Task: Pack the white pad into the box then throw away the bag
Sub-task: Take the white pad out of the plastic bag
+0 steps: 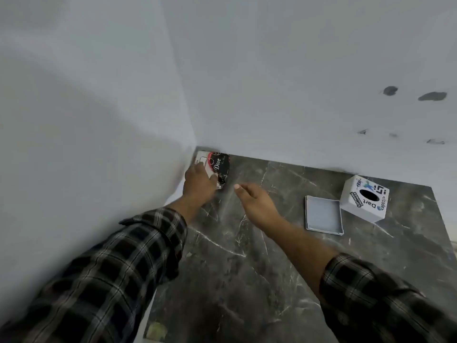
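Observation:
A black, red and white printed bag [217, 164] lies in the far left corner of the dark marble counter [247, 280], against the wall. My left hand [199, 184] rests on its near edge with fingers curled onto it. My right hand [257, 204] hovers just right of the bag, fingers apart, holding nothing. A white cube box [363, 198] with printed stickers and a dark round hole on top stands at the far right. Its flat white lid [323, 215] lies open side up beside it. The white pad itself is not visible.
White walls [99, 120] close the counter on the left and at the back. The back wall has dark chipped marks [431, 96] at the right. The counter's right edge [445, 226] falls away past the box.

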